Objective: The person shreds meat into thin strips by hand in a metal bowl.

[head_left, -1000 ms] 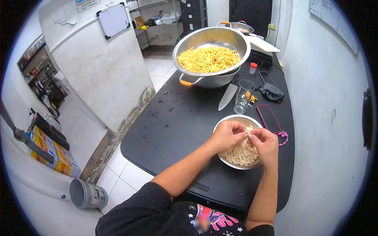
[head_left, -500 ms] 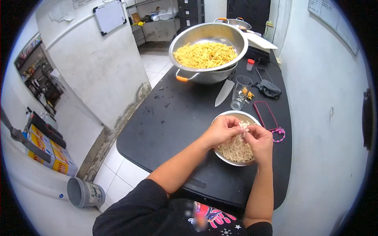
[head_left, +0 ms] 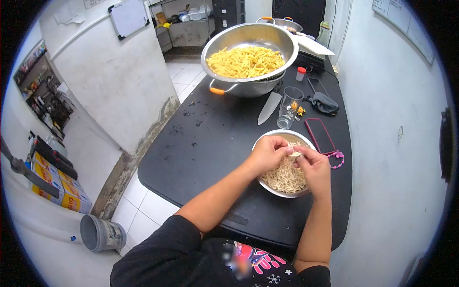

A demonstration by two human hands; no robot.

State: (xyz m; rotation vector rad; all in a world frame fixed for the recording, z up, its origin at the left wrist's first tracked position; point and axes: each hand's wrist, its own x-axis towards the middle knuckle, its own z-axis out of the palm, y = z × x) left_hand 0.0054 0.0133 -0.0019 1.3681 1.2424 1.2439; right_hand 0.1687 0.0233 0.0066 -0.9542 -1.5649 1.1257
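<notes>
A metal bowl (head_left: 256, 145) near the table's front edge holds a pile of pale shreds (head_left: 284, 178) that look like shredded chicken. Over it, my left hand (head_left: 270, 154) and my right hand (head_left: 313, 171) meet, fingertips pinched together. Between them is a small pale piece (head_left: 296, 154), apparently of the same shredded meat, gripped from both sides. Part of the piece is hidden by the fingers. Just behind the bowl stands a clear drinking glass (head_left: 286, 115), and a phone in a pink case (head_left: 320, 136) lies to its right.
Farther back, a large metal bowl (head_left: 210, 45) of short yellow pieces rests on another metal vessel (head_left: 248, 89) with orange handles. A knife blade (head_left: 269, 108) lies beside it. A dark pouch (head_left: 324, 103), another phone (head_left: 317, 85) and a red-capped jar (head_left: 300, 74) sit along the right.
My fingers have shifted slightly around the piece, and fewer loose strands stick up above them. The whole view has moved a little, so things appear slightly higher and farther left.
</notes>
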